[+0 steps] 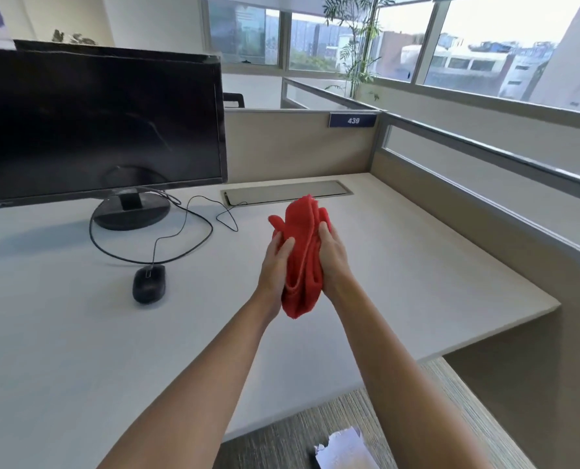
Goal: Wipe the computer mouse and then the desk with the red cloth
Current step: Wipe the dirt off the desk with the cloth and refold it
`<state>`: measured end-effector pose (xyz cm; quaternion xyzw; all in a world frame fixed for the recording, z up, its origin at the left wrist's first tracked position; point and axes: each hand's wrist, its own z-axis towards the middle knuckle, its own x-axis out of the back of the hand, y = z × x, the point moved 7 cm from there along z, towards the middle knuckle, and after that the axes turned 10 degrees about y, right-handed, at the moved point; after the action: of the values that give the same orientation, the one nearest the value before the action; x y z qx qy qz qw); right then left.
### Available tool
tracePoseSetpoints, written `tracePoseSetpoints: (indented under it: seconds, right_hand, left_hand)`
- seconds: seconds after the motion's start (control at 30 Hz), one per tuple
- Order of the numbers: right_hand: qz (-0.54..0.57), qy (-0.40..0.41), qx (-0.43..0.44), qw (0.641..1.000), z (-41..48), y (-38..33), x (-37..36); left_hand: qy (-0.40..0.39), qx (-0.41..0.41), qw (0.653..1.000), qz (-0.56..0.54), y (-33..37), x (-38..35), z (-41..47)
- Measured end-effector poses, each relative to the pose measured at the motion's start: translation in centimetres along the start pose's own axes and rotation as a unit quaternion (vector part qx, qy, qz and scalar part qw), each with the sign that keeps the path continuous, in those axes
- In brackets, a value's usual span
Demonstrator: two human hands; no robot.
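The red cloth (301,252) is bunched upright between both hands, held in the air over the middle of the white desk (417,265). My left hand (275,265) presses its left side and my right hand (332,255) grips its right side. The black computer mouse (149,283) lies on the desk to the left of my hands, a good way apart from them. Its cable (187,231) loops back toward the monitor.
A black monitor (99,123) on a round stand (131,213) fills the back left. A cable hatch (286,192) is set into the desk behind the cloth. Beige partition walls (451,204) close the back and right. Crumpled white paper (342,451) lies on the floor.
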<state>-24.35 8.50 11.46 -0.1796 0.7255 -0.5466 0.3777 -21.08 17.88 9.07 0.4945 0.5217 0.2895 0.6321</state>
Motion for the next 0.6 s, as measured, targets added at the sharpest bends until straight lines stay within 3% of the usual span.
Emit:
tracePoseSetpoints:
  seconds: [0.1,0.37,0.6]
  right_hand:
    - [0.021,-0.039,0.005,0.999,0.5,0.7,-3.6]
    - [0.080,-0.016,-0.059,0.995,4.1,2.4,-5.6]
    - [0.028,-0.098,-0.062,0.993,7.2,3.2,-7.5]
  left_hand:
    - [-0.006,-0.044,0.998,0.053,1.1,0.1,1.5]
    - [0.071,-0.141,0.967,0.198,3.1,2.7,4.9]
    - [0.138,-0.050,0.981,0.126,2.8,2.3,9.2]
